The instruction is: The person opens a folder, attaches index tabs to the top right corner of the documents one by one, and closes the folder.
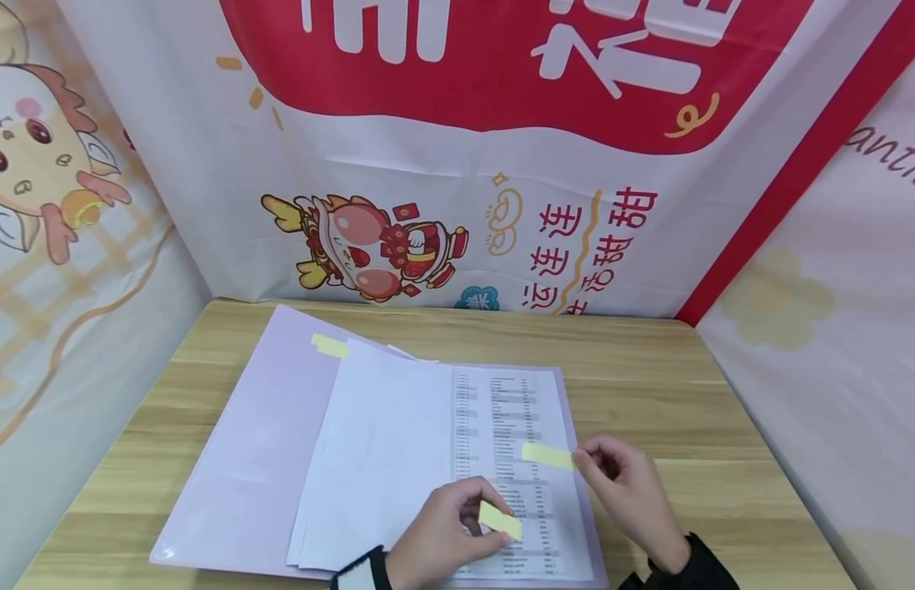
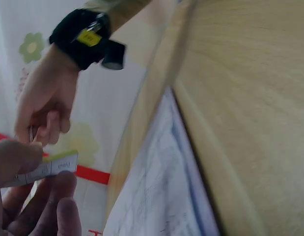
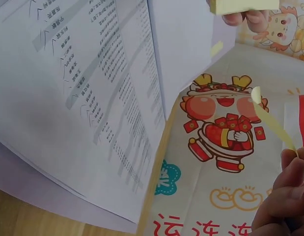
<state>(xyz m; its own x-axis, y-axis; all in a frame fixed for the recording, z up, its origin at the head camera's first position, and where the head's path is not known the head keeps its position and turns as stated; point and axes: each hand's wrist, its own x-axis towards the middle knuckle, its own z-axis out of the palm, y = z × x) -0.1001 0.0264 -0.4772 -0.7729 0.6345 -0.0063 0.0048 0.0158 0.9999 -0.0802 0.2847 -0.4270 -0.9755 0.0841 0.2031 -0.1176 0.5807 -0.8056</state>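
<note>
My left hand [image 1: 435,524] pinches a small pad of yellow sticky notes [image 1: 500,521] between thumb and fingers, over the lower part of a printed list page [image 1: 512,410]. White printed backing of the pad [image 2: 58,165] shows in the left wrist view. By one end, my right hand [image 1: 634,487] pinches a single yellow sticky strip [image 1: 549,456], which overlaps the page's right edge in the head view. That strip [image 3: 275,126] bends and its far end curls in the right wrist view. The page belongs to an open lilac folder [image 1: 258,442].
A blank white sheet [image 1: 383,451] is turned to the left inside the folder. Yellow sticky strips [image 1: 329,346] sit at its top left corner. The wooden table [image 1: 634,369] meets a printed cloth backdrop [image 1: 398,147] behind, with cloth on both sides.
</note>
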